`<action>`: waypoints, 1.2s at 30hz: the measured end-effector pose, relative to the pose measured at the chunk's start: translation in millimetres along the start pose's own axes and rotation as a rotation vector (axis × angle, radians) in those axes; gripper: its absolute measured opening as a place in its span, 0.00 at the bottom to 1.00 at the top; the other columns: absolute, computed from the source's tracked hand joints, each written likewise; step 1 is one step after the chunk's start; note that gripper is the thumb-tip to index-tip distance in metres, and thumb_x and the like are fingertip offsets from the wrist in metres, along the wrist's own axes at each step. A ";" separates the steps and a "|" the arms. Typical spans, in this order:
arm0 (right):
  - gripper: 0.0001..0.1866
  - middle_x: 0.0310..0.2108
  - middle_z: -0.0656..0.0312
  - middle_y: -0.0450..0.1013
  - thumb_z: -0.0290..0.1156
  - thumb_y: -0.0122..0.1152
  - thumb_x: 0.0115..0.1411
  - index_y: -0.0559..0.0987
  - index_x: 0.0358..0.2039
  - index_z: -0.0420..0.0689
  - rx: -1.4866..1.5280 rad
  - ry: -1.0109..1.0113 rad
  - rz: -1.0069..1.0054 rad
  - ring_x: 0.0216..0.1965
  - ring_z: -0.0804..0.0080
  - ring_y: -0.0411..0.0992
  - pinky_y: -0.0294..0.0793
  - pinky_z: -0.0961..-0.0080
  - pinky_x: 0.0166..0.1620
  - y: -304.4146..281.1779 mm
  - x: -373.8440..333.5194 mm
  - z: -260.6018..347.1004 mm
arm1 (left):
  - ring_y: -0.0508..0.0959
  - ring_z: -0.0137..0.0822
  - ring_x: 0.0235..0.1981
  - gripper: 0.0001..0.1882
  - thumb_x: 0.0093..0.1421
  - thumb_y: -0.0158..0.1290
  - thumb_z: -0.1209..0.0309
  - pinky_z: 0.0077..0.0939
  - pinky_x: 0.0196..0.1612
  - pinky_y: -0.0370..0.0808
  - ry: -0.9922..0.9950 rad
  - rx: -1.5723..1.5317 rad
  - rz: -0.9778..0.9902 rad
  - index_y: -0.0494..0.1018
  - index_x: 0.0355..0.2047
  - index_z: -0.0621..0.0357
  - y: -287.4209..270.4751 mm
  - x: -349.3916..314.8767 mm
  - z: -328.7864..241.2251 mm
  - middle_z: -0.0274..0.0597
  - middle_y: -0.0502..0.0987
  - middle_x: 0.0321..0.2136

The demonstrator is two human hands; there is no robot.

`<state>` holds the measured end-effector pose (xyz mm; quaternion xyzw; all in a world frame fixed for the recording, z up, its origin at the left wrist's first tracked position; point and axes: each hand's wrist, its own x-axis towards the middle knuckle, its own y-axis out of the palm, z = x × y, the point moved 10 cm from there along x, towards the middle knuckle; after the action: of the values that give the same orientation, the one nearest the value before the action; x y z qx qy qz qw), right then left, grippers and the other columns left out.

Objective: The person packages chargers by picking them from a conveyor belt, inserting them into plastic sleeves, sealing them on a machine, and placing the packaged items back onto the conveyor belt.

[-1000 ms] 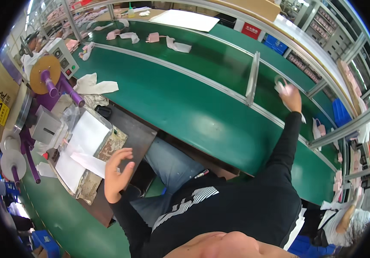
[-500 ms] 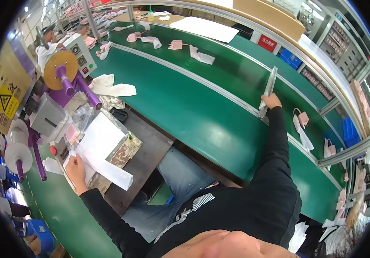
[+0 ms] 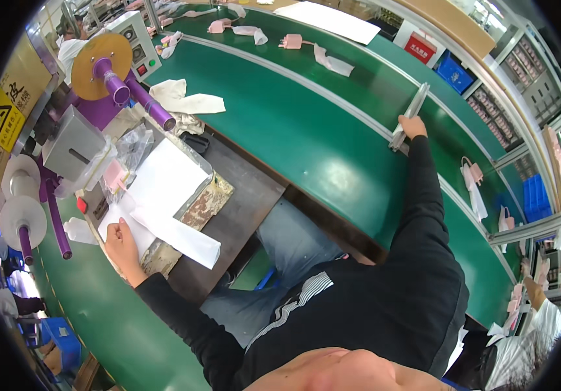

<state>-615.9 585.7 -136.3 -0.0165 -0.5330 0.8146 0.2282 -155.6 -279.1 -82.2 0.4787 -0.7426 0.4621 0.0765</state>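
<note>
My left hand (image 3: 122, 246) rests with curled fingers at the near-left edge of the white-covered work block (image 3: 166, 179); anything between the fingers is hidden. A white flat sleeve (image 3: 186, 241) lies just right of it, one end hanging over the block's near edge. Beyond the fingers sits a pink charger plug (image 3: 116, 174), beside crumpled clear plastic (image 3: 138, 148). At the far right of the bench, my right hand (image 3: 413, 127) is closed around a metal profile bar (image 3: 417, 104) that slants across the conveyor belt (image 3: 384, 88).
A machine with purple rollers (image 3: 153, 111) and an orange disc (image 3: 101, 68) stands at left. A white cloth glove (image 3: 189, 101) lies on the green bench (image 3: 280, 127). Pink plugs (image 3: 291, 42) with white-wrapped cables lie along the belt. Blue bins (image 3: 454, 72) stand behind.
The view has shifted, moving the scene up and rightward. My left hand has drawn slightly back from the white sleeve. My right hand stays on the metal bar.
</note>
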 end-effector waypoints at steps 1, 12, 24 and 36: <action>0.32 0.33 0.38 0.81 0.51 0.63 0.52 0.83 0.36 0.26 0.027 0.004 0.060 0.40 0.45 0.82 0.77 0.58 0.46 4.5 3.5 -4.5 | 0.61 0.28 0.17 0.19 0.67 0.57 0.61 0.31 0.22 0.59 -0.030 -0.008 0.012 0.71 0.25 0.63 3.7 -1.1 -0.7 0.35 0.65 0.13; 0.44 0.43 0.43 0.81 0.70 0.57 0.57 0.84 0.40 0.32 -0.372 -0.046 0.190 0.49 0.50 0.80 0.77 0.57 0.51 -10.6 20.7 21.7 | 0.60 0.28 0.17 0.17 0.66 0.58 0.62 0.31 0.22 0.59 -0.075 -0.018 0.002 0.74 0.26 0.62 13.0 2.5 0.1 0.35 0.64 0.13; 0.48 0.57 0.34 0.71 0.67 0.57 0.61 0.74 0.58 0.30 -0.063 -0.966 0.692 0.60 0.40 0.70 0.70 0.56 0.61 77.8 -114.5 327.1 | 0.60 0.29 0.17 0.16 0.65 0.59 0.64 0.31 0.23 0.57 -0.116 0.051 -0.036 0.72 0.24 0.63 -12.8 -1.1 0.8 0.36 0.62 0.13; 0.37 0.59 0.44 0.67 0.55 0.57 0.62 0.72 0.60 0.36 0.072 -0.993 -0.034 0.63 0.43 0.63 0.57 0.46 0.68 175.3 -120.2 418.1 | 0.61 0.28 0.17 0.15 0.64 0.60 0.66 0.32 0.23 0.58 -0.153 0.137 -0.070 0.72 0.25 0.64 -1.3 -4.4 -2.6 0.36 0.63 0.13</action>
<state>-683.3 121.6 -135.6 0.3900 -0.5490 0.7382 -0.0394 -153.1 -274.4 -82.4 0.5424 -0.6957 0.4711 0.0029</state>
